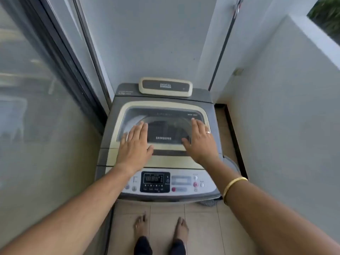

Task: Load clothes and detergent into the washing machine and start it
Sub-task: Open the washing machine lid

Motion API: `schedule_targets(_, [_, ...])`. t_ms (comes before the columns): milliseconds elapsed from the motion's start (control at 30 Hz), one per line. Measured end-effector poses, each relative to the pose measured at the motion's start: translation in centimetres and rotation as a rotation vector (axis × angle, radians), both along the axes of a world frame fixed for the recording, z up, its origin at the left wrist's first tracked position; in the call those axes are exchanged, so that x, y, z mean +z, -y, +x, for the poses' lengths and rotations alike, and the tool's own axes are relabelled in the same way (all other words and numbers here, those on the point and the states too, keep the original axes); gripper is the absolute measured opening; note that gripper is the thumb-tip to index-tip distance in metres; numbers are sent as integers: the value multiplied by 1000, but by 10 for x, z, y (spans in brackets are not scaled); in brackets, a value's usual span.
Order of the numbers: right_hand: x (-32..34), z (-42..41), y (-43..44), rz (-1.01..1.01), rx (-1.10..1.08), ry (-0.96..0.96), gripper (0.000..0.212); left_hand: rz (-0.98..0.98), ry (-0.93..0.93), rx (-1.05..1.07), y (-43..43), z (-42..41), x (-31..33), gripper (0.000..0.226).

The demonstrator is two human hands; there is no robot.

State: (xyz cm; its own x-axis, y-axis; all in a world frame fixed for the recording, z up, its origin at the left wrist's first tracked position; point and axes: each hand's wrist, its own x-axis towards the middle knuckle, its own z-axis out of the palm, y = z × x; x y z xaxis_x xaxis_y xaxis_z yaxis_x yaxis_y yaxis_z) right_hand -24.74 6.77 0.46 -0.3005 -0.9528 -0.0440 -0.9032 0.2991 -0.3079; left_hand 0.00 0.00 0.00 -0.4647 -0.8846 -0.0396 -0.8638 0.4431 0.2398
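Observation:
A grey and cream top-loading washing machine (117, 107) stands in front of me in a narrow corner. Its glass lid (165, 115) is down and closed. My left hand (135, 146) lies flat on the lid's left side, fingers spread, holding nothing. My right hand (199, 140) lies flat on the lid's right side, a ring on one finger and a gold bangle on the wrist. The control panel (182, 181) at the front shows a lit digital display (153, 179). Dark contents show dimly through the glass; I cannot tell what they are.
A glass sliding door (36, 107) runs along the left. White walls (285, 116) close in behind and on the right. A cream box marked Digital (165, 86) sits on the machine's back edge. My bare feet (160, 229) stand on beige tiles. Something grey (208, 202) lies by the machine's right front corner.

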Motion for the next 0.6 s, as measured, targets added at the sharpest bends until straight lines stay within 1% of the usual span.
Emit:
schedule_targets(67, [-13, 10, -12, 90, 42, 38, 79, 72, 9, -5, -10, 4, -13, 72])
schedule_targets(133, [-26, 19, -28, 153, 70, 51, 65, 45, 13, -19, -23, 10, -26, 58])
schedule_targets(233, [-33, 20, -36, 106, 97, 56, 45, 8, 0, -61, -23, 15, -31, 45])
schedule_targets(333, [-35, 22, -40, 80, 143, 42, 34, 21, 32, -96, -20, 21, -24, 50])
schedule_targets(400, [-35, 24, -40, 84, 136, 55, 32, 48, 24, -97, -20, 20, -19, 53])
schedule_targets(600, [-22, 18, -26, 143, 180, 35, 30, 137, 27, -103, -5, 11, -3, 48])
